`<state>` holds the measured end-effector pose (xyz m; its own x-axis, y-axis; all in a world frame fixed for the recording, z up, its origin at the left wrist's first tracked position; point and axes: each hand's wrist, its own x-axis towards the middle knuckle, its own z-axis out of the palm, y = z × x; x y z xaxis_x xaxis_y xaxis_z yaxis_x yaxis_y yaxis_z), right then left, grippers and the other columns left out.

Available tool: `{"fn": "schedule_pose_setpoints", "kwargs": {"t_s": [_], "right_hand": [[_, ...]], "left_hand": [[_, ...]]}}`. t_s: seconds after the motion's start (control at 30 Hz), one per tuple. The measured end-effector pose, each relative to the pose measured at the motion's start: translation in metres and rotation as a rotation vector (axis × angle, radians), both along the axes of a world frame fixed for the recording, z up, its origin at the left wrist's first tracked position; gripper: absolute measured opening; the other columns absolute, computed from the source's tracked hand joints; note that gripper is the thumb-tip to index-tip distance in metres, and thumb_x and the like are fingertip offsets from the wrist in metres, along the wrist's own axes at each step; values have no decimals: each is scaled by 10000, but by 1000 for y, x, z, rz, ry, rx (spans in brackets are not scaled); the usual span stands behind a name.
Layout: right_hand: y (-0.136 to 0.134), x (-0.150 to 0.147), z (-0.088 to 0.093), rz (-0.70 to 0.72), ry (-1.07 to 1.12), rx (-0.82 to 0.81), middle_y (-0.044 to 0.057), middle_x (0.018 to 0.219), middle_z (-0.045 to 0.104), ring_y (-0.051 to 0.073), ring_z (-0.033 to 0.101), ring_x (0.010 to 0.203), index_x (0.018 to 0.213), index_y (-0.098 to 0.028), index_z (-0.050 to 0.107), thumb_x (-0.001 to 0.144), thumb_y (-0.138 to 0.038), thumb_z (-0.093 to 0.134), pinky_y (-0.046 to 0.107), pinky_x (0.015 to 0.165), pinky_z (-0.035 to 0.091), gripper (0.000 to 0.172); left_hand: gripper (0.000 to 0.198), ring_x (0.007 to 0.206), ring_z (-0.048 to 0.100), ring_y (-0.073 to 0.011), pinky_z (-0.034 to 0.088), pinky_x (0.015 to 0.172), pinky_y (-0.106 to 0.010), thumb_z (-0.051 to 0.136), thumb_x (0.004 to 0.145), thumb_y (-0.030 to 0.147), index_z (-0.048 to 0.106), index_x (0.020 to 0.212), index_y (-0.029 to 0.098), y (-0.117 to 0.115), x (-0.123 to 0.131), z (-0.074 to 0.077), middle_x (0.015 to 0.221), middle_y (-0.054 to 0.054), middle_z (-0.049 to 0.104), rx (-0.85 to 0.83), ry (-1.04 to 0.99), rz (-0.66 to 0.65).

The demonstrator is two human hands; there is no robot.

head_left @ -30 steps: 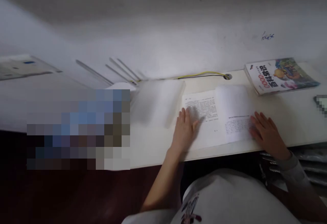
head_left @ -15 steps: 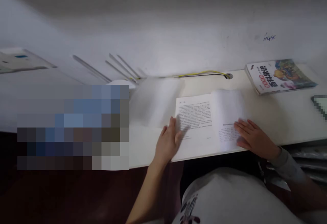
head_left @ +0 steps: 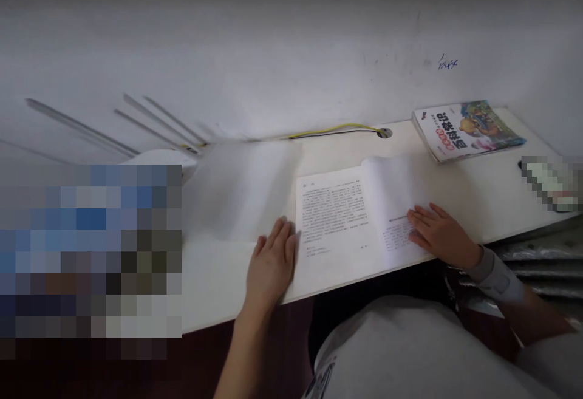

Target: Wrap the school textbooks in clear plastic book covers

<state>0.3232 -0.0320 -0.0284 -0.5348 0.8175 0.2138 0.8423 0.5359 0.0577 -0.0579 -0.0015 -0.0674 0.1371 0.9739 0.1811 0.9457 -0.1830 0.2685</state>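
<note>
An open book [head_left: 331,265] lies flat near the front of the white desk, printed text on its left page and a mostly blank upper part on its right page. Beside its left edge, my left hand [head_left: 271,262] rests on the desk with fingers stretched forward. My right hand [head_left: 441,235] lies with extended fingers over the right page's outer edge. To the left of the book is a translucent whitish sheet [head_left: 246,192], its near right corner close to my left fingertips. Neither hand grips anything.
Colourful magazines [head_left: 469,132] are stacked at the back right. A blurred-out, phone-like object [head_left: 553,183] lies on the right of the desk. A yellow cable [head_left: 337,127] runs along the wall into a desk hole [head_left: 385,133]. Pixelation covers the left side.
My left hand has slid off the left page onto the desk beside it. My right hand stays on the right page. The view has shifted, so things appear further left.
</note>
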Motion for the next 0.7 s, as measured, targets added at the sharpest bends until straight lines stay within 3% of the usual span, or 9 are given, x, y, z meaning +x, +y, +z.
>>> {"fn": "schedule_pose_setpoints", "kwargs": {"t_s": [0.07,0.17,0.3,0.47,0.7], "right_hand": [[18,-3,9,17,-13,-6,151,1256,619,252,536,1212,1222,-96,577,957,-292,408,455,1019,385,370],[57,-7,14,107,-42,-25,161,1436,447,266,401,1333,1280,-87,527,955,-316,414,459,1061,342,413],[93,-6,2,207,-87,-119,200,1446,416,296,376,1347,1369,-59,423,915,-504,449,491,1066,329,636],[86,-3,-12,184,-86,-73,250,1413,435,313,409,1322,1361,-17,425,911,-592,363,500,1064,320,732],[76,1,-13,151,-81,-25,261,1386,464,317,434,1298,1340,2,443,916,-594,335,499,1068,305,739]], "left_hand": [[497,1330,419,-263,320,1088,-476,232,942,276,496,1310,69,1,3,1,1407,-186,471,22,49,-22],[484,1302,457,-255,336,1076,-477,243,931,224,510,1310,85,-1,7,4,1402,-183,477,27,115,-11],[489,1302,453,-279,313,1083,-516,242,932,198,519,1323,99,-6,15,13,1400,-152,486,3,197,17],[497,1418,193,-362,106,1086,-687,242,926,158,533,1329,163,-10,20,26,1434,-71,457,14,316,-8],[526,1416,208,-351,72,1076,-710,211,921,137,464,1382,151,-10,16,26,1439,-79,448,-43,341,-18]]}}
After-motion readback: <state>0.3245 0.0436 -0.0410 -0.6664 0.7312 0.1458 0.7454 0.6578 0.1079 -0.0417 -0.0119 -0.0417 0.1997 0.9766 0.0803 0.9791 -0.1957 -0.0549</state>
